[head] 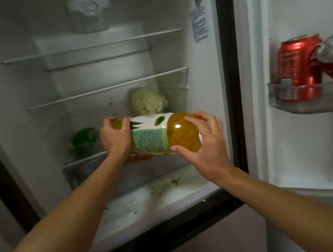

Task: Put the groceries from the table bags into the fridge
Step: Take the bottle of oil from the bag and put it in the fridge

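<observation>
Here, left grip point(115, 140) and right grip point(205, 148) curled round opposite ends of the amber drink bottle point(152, 136), held sideways inside the fridge point(15, 88), before the cabbage point(149, 102). Best lowered level, I judged.

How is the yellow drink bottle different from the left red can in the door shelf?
The bottle lies sideways, gripped by the left hand and right hand; the can stands upright in the door shelf, untouched. The bottle is clear with yellow liquid; the can is opaque red. Both are drink containers.
</observation>
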Tool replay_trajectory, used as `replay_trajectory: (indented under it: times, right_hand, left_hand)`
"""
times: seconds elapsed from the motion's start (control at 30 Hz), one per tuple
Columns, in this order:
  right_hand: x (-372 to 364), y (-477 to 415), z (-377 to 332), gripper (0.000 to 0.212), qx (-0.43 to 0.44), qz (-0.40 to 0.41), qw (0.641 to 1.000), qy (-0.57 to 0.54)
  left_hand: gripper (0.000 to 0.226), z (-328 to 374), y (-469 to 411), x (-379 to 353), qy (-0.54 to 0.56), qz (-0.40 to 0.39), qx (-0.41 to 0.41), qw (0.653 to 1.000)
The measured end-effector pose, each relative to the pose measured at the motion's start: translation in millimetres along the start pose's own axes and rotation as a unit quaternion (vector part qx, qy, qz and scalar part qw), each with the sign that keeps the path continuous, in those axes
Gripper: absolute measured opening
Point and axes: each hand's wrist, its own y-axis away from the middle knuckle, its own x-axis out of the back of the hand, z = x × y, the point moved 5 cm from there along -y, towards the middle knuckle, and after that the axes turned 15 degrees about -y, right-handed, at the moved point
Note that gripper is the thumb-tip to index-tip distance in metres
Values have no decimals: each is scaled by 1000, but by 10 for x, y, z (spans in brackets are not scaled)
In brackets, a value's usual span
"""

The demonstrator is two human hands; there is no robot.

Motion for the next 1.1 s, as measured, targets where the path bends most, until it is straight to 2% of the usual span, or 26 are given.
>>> replay_trajectory:
  times: [0.1, 0.27, 0.43, 0.53, 0.63, 0.7, 0.77, 0.83, 0.9, 1.0, 1.1]
  right_hand:
    - [-227, -249, 365, 70, -4, -9, 1000, -17]
    - [-600, -470, 765, 68, -11, -3, 999, -33]
    - [-915, -674, 954, 67, -21, -2, 1000, -10]
    - [-1130, -731, 1012, 66, -24, -46, 999, -8]
    - [-1366, -783, 1013, 67, 7, -119, 992, 45]
    - [-1536, -849, 955, 68, 18, -153, 982, 109]
    - [-1712, -929, 912, 70, 1, -180, 971, 157]
    - [-1873, -1021, 937, 75, -26, -214, 958, 191]
    - [-2014, -1139, 1076, 84, -78, -269, 942, 183]
    - [-2133, -1363, 1228, 86, -173, -343, 923, 26]
    - [-2241, -1473, 1267, 82, -199, -383, 899, -81]
  left_hand:
    - [45, -59, -337, -205, -18, 5, 8, 1000]
    - [31, -200, -830, -494, -48, 15, 34, 998]
    - [33, -339, -1254, -758, -43, -13, 43, 998]
    - [29, -479, -1512, -864, -50, -46, 37, 997]
    - [33, -594, -1815, -939, -141, -76, 19, 987]
    - [40, -643, -1973, -917, -242, -66, 22, 968]
    - [42, -684, -2053, -872, -273, -44, 39, 960]
    - [37, -750, -2105, -856, -239, -50, 47, 969]
    - [29, -854, -2184, -849, -152, -89, 71, 982]
    - [27, -882, -2172, -872, 13, -167, 120, 979]
    - [31, -773, -2034, -995, 26, -234, 93, 967]
